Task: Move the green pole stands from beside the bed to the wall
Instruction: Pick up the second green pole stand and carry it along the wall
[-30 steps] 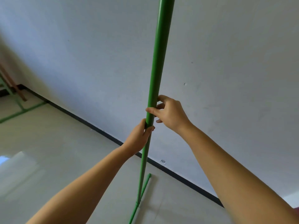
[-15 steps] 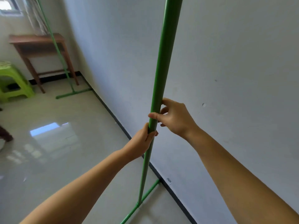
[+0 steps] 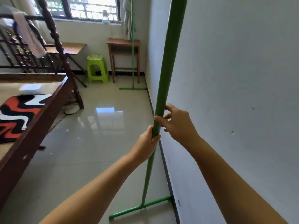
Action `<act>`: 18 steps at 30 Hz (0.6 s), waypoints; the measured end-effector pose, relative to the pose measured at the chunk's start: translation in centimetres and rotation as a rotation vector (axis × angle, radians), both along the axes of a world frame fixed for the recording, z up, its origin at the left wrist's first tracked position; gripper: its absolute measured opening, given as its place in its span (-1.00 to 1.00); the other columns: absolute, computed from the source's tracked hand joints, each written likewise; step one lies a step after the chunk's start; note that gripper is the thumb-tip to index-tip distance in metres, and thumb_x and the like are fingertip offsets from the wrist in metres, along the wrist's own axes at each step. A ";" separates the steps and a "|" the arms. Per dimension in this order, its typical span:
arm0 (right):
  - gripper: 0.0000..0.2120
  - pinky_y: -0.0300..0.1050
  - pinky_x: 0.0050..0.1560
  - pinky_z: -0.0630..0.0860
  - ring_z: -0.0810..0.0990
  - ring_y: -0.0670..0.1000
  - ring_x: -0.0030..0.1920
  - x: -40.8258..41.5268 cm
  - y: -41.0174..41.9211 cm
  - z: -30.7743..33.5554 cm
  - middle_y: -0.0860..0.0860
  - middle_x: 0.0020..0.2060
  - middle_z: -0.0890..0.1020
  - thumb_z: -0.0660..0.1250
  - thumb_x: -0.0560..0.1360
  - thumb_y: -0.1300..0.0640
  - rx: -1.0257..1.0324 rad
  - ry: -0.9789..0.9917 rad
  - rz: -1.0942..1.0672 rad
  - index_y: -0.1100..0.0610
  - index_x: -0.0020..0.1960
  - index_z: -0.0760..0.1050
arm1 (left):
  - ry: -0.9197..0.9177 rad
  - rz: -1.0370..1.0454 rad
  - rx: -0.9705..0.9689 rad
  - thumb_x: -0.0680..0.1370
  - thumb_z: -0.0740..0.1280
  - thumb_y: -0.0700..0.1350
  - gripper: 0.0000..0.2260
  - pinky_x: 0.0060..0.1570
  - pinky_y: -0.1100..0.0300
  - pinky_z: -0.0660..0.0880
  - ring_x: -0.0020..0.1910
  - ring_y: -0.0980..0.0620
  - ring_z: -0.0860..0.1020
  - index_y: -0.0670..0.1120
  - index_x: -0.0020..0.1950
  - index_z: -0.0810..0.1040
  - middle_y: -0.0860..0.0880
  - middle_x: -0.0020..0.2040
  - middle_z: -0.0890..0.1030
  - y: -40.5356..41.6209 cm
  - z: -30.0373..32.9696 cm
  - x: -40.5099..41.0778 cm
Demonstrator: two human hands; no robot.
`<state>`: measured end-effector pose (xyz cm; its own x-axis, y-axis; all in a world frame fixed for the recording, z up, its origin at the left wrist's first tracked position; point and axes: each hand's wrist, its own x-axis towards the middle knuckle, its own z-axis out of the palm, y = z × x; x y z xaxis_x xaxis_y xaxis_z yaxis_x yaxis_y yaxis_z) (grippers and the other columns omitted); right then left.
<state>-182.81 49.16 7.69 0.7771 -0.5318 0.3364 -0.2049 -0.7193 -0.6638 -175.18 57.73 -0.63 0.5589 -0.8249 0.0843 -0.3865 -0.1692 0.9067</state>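
A tall green pole stand (image 3: 168,59) rises upright right in front of me, close to the white wall (image 3: 234,78). Its T-shaped foot (image 3: 140,207) rests on the floor, one end touching the dark skirting. My left hand (image 3: 146,145) is wrapped around the pole from the left. Just above it, my right hand (image 3: 177,122) holds the pole with thumb and fingertips from the right. A second green pole stand (image 3: 133,50) stands farther back along the same wall, its foot (image 3: 133,89) flat on the tiles.
A dark wooden bed (image 3: 40,110) with a red, black and white mat (image 3: 17,113) fills the left side. At the back stand a green plastic stool (image 3: 96,68), a folding table (image 3: 71,49) and a brown side table (image 3: 123,46) under the window. Glossy tiled floor (image 3: 100,143) lies between bed and wall.
The view has swung left along the wall, bringing the bed, window and far pole stand into sight. Both hands keep their hold on the pole, which stays by the wall.
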 end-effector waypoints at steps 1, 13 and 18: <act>-0.61 -0.01 -0.03 0.63 0.67 0.10 -0.13 -0.1 0.0 0.0 0.15 -0.05 0.68 0.34 0.41 0.02 -0.001 0.003 0.002 0.18 0.17 0.44 | 0.011 0.002 0.011 0.56 0.17 -0.13 -0.92 0.00 0.07 0.56 -0.05 -0.05 0.56 0.03 0.02 0.33 -0.04 -0.08 0.52 0.0 0.0 -0.1; -0.62 -0.10 -0.06 0.62 0.67 0.09 -0.17 -1.0 1.3 0.5 0.16 -0.08 0.68 0.34 0.42 0.04 -0.038 0.014 -0.028 0.20 0.17 0.43 | -0.052 -0.076 0.076 0.55 0.16 -0.08 -0.92 0.01 0.07 0.58 -0.10 0.01 0.57 0.00 0.04 0.33 0.01 -0.15 0.52 0.6 0.1 0.2; -0.64 -0.31 -0.12 0.50 0.59 -0.05 -0.28 -0.9 2.0 0.6 0.14 -0.10 0.69 0.33 0.43 0.04 -0.042 -0.003 -0.049 0.20 0.15 0.44 | -0.077 -0.124 0.074 0.55 0.19 -0.11 -0.83 -0.25 0.32 0.52 -0.21 0.14 0.53 -0.08 0.12 0.34 0.08 -0.19 0.50 0.8 0.0 1.1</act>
<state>-183.76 51.13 8.27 0.7498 -0.5544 0.3611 -0.2386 -0.7356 -0.6340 -174.10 58.53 -0.63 0.4468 -0.8927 0.0591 -0.4760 -0.1813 0.8606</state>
